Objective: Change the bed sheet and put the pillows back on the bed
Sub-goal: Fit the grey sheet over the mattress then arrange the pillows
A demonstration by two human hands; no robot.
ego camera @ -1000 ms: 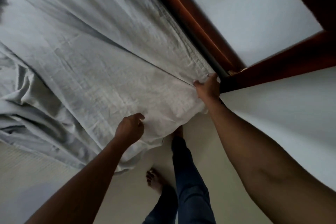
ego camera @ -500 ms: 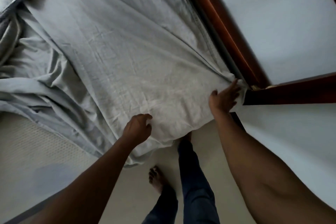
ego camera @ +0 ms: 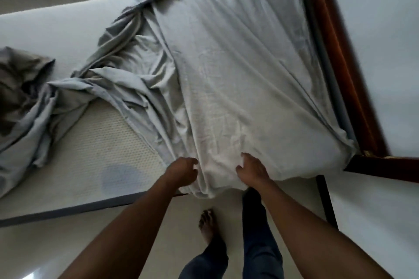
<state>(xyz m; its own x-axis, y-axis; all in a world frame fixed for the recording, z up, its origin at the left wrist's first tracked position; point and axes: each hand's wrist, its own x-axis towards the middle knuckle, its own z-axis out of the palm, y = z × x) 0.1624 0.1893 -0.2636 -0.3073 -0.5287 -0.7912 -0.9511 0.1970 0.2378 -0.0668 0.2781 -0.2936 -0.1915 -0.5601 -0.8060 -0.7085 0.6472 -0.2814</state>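
A light grey bed sheet (ego camera: 226, 75) is spread over the right part of the white mattress (ego camera: 102, 142), with its corner pulled over the mattress corner by the wooden frame. Its left side lies bunched in folds. My left hand (ego camera: 181, 173) grips the sheet's hanging edge at the near side of the mattress, fingers curled. Just to its right, my right hand (ego camera: 252, 171) rests on the sheet with the fingers laid on the fabric. No pillow is in view.
A dark red wooden bed frame (ego camera: 340, 52) runs along the right, against a pale wall. A darker grey crumpled cloth (ego camera: 20, 79) lies at the far left of the mattress. My bare foot (ego camera: 207, 226) and jeans leg (ego camera: 256, 233) stand on the pale floor.
My right hand has left the mattress corner by the frame and moved left, close to my left hand. The view has pulled back, showing more bare mattress.
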